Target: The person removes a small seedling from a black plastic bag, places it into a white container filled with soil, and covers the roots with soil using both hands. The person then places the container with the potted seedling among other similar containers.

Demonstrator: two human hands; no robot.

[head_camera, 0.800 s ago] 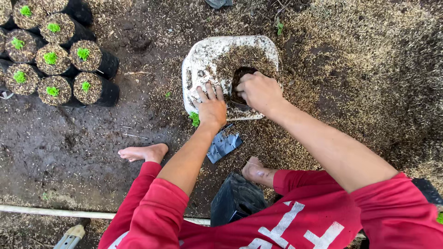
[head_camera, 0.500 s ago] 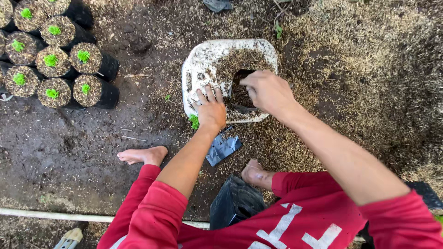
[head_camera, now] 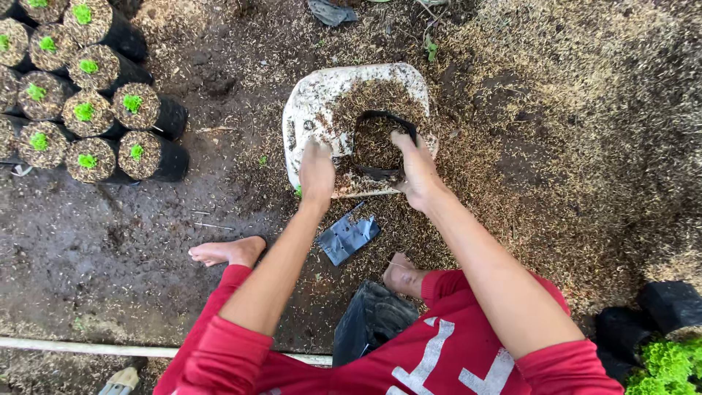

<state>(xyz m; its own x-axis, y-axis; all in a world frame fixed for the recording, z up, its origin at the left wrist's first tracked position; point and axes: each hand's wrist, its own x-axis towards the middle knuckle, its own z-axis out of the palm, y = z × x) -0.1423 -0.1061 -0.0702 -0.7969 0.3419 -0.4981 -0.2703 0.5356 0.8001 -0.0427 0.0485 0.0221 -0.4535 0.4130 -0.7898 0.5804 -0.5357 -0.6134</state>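
The person crouched over a white tub (head_camera: 314, 99) set on the ground, and the small black grow bag (head_camera: 380, 146) stood in it, mouth up, a little right of the tub's middle. The right hand (head_camera: 415, 170) was plainly the nearer one — its fingers hooked over the bag's right rim, pinching the plastic and holding the mouth open. The left hand (head_camera: 316, 170) lay just to the bag's left, fingers spread and pressed flat into the husky soil mix (head_camera: 369, 93) near the tub's front edge, holding nothing that I could make out. So the bag sat between the two hands, just ahead of them, its long axis running straight up toward the camera. It looked partly filled with the same mix. Off to the left stood rows of filled bags with green seedlings (head_camera: 88, 110) — well apart from the tub. A flat, empty bag (head_camera: 349, 238) lay near the person's bare feet.
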